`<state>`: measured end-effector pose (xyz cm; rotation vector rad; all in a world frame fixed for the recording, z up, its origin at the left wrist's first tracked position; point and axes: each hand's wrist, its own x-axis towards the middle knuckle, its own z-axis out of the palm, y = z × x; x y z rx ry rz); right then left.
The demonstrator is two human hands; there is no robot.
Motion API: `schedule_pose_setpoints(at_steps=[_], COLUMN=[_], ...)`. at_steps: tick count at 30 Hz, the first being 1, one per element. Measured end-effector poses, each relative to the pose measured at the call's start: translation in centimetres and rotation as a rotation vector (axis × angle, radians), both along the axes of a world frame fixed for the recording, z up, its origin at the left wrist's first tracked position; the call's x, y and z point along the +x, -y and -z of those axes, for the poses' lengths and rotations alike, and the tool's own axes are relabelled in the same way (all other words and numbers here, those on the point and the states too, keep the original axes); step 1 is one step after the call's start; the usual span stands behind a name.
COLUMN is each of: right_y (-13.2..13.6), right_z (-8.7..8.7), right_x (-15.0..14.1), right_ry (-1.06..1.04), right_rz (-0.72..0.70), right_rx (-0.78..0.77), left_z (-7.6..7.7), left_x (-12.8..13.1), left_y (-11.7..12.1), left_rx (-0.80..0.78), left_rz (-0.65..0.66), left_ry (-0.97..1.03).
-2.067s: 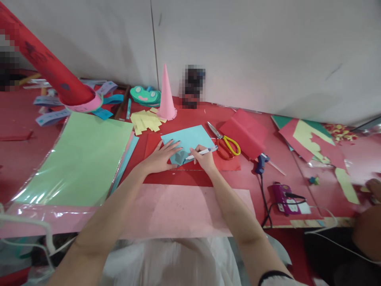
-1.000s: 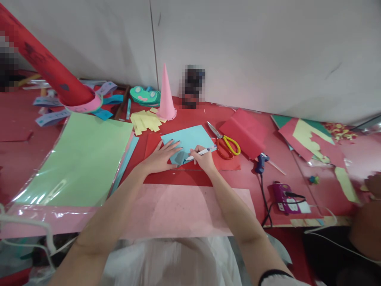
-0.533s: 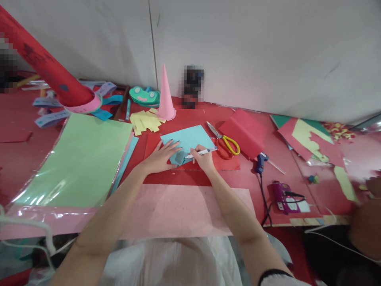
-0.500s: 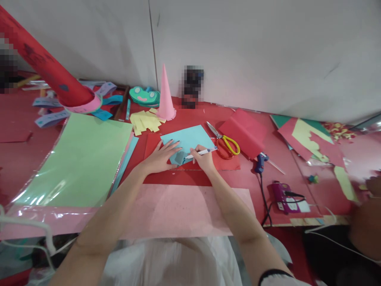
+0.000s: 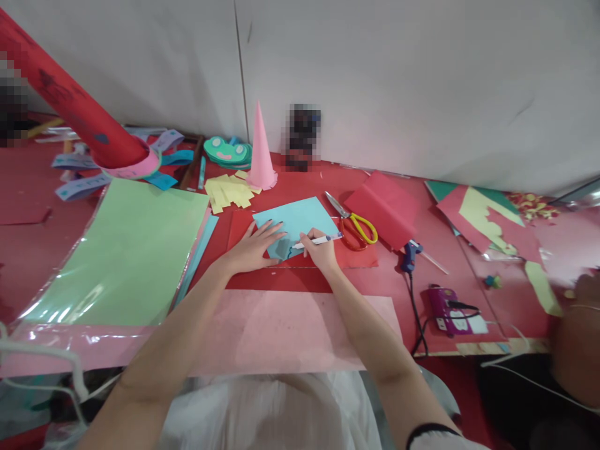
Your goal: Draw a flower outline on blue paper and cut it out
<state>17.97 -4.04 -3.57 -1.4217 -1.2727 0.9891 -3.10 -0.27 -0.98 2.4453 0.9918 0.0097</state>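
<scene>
A light blue sheet of paper (image 5: pixel 300 215) lies at a slant on red paper (image 5: pixel 347 259). My left hand (image 5: pixel 257 247) rests flat over its left side, fingers spread. Between the fingers of my right hand (image 5: pixel 319 250) is a white marker (image 5: pixel 323 239), its tip low against the blue sheet. A short dark curved line (image 5: pixel 290 253) shows on the paper by the tip. Just right of my right hand lie scissors (image 5: pixel 359 228) with yellow and red handles, blades spread slightly.
Green paper (image 5: pixel 135 250) in a clear sleeve lies left. Behind stand a pink paper cone (image 5: pixel 260 156), yellow paper strips (image 5: pixel 229 192) and a green frog face cut-out (image 5: pixel 228 152). A blue glue gun (image 5: pixel 411 255) and a purple power strip (image 5: pixel 450 310) lie right, near another person's arm (image 5: pixel 576 350).
The dark line by the marker tip looks slightly changed, while both my hands stay nearly in place. The other person's hand at the right edge has shifted a little.
</scene>
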Motion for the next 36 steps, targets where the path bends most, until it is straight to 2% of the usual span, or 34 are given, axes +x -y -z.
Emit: schedule_pose_setpoints(at_steps=[4,7,9,12,14,17,20,23,25,28,31,34,36], right_y=[0.2,0.8,1.4,2.3,2.7,2.7,2.0,1.1,0.7,0.6,1.0,1.2,1.2], right_z=[-0.6,-1.7,-2.3,-2.4,-1.8,-0.5,0.2,0.1,-0.1,-0.2,-0.7,-2.0,-3.0], right_x=[0.5,1.5,2.1,2.4,2.0,1.3,1.6,2.5,2.8,2.5,1.6,1.1,1.0], right_ry=[-0.037,0.073,0.258,0.663,0.812,0.929,0.943,0.915,0.899,0.896,0.888,0.835,0.716], right_rz=[0.106,0.181,0.2,0.217,0.19,0.16,0.075,-0.07,-0.113,-0.056,0.089,0.223,0.2], right_rx=[0.061,0.133,0.161,0.077,0.059,0.07,0.084,0.109,0.107,0.089,0.097,0.161,0.226], left_z=[0.0,-0.1,-0.2,-0.2,-0.1,0.0,0.1,0.2,0.2,0.1,-0.1,0.0,0.1], left_x=[0.1,0.0,0.0,0.0,0.1,0.4,0.6,0.7,0.7,0.8,0.9,0.8,0.6], left_y=[0.0,0.0,0.1,0.3,0.5,0.7,0.6,0.4,0.4,0.7,0.9,0.8,0.5], left_rx=[0.007,0.017,0.02,0.03,0.067,0.164,0.258,0.334,0.366,0.354,0.32,0.313,0.283], left_rz=[-0.004,0.002,0.006,0.001,-0.011,-0.038,-0.076,-0.098,-0.095,-0.09,-0.118,-0.154,-0.141], left_ry=[-0.015,-0.022,-0.025,-0.04,-0.046,-0.024,0.031,0.069,0.068,0.038,0.01,-0.005,-0.021])
